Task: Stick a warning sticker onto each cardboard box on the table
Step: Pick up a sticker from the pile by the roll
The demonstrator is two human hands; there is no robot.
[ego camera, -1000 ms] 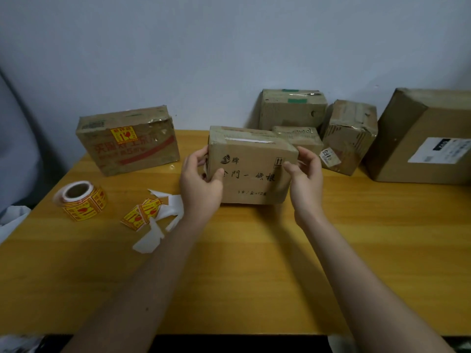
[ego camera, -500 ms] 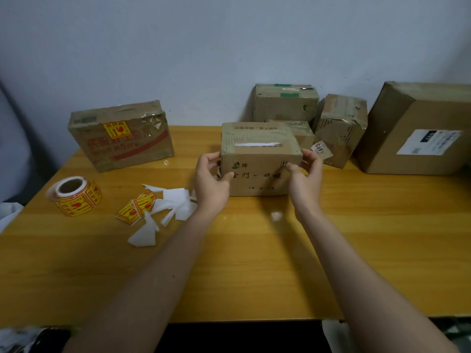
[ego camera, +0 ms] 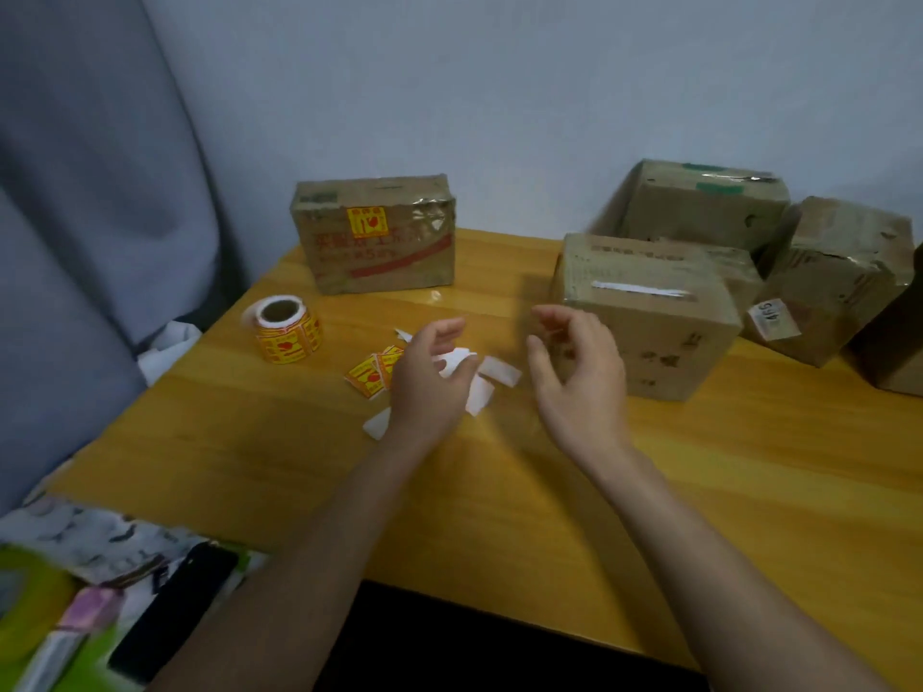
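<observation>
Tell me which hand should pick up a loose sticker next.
Left, probably. The left hand hovers open right beside the loose yellow stickers and the sticker roll. The right hand is farther away, in front of the unlabelled cardboard box.

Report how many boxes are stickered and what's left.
Done: one box at the back left carries a yellow warning sticker. In hand: nothing; left hand and right hand hover over loose stickers beside the front box, which shows none. Left: that box and the boxes behind.
</observation>
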